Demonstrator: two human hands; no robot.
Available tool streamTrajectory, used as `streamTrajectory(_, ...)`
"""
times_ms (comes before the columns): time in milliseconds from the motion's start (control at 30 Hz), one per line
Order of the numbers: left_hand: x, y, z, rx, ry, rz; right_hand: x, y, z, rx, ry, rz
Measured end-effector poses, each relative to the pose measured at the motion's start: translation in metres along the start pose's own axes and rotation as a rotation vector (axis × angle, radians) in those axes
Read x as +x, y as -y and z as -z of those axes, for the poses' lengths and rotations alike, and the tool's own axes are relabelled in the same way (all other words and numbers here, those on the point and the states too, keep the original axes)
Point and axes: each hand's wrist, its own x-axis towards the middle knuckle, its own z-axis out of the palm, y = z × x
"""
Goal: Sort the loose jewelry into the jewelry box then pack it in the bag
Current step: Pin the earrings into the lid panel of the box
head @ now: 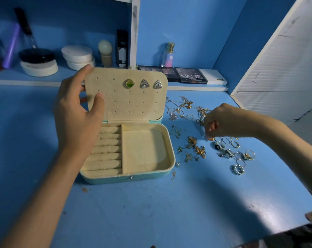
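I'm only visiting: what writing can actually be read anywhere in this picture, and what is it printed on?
"MATTE": on the lid of the dark eyeshadow palette.
"SB": running sideways on the pink perfume bottle.
Too blurred or small to read: the fine lines under MATTE, the label on the tall black box, and the print on the neighbouring palette.

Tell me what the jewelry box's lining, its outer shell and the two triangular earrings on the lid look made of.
Lining of the jewelry box: cream, matte, fuzzy-looking fabric, likely velvet or suede-like. Outer shell: pale teal, smooth with slight sheen, probably faux leather or plastic. Triangular earrings: silver-toned metal, grainy sparkle suggests tiny clear stones; too small to confirm.
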Motion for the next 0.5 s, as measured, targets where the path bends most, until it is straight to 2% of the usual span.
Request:
streamTrajectory(100, 0.0, -0.001, 0.0, -0.012, -0.003, 0.011, 0.0, 0.007, 0.003, 0.102, -0.083, 0.015)
streamTrajectory(300, 0.0, -0.001, 0.001, 0.0, 0.0, 0.041, -0.002, 0.044, 0.012, 0.586, -0.288, 0.101)
streamTrajectory(500, 0.001, -0.008, 0.004, 0.008, 0.016, 0.081, 0.01, 0.096, 0.008, 1.134, -0.232, 0.206)
